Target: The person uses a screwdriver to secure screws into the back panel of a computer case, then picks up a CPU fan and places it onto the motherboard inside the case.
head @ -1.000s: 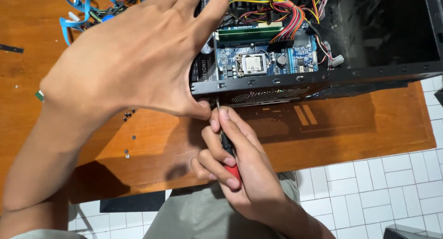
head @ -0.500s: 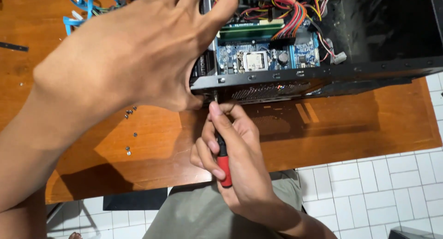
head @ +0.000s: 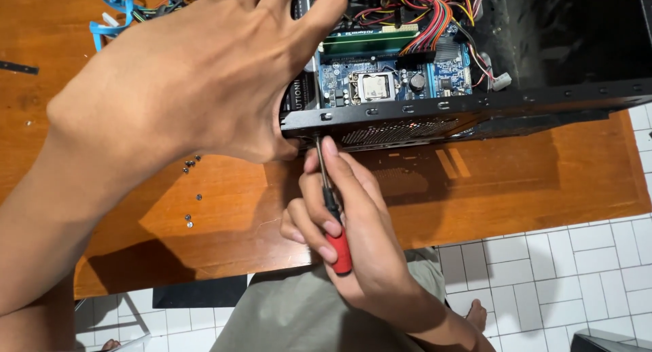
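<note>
One screwdriver [head: 331,209] in right hand [head: 353,236] grip, tip against computer case [head: 435,111].

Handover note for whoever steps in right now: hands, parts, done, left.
Left hand: spread over the corner of the open computer case, bracing it.
Right hand: gripping a red-handled screwdriver, tip at the case's near edge by the corner.
Case lies on the wooden table, motherboard exposed.
Done: several small loose screws lie on the table.
Left: the screw under the tip; its state is hidden.
</note>
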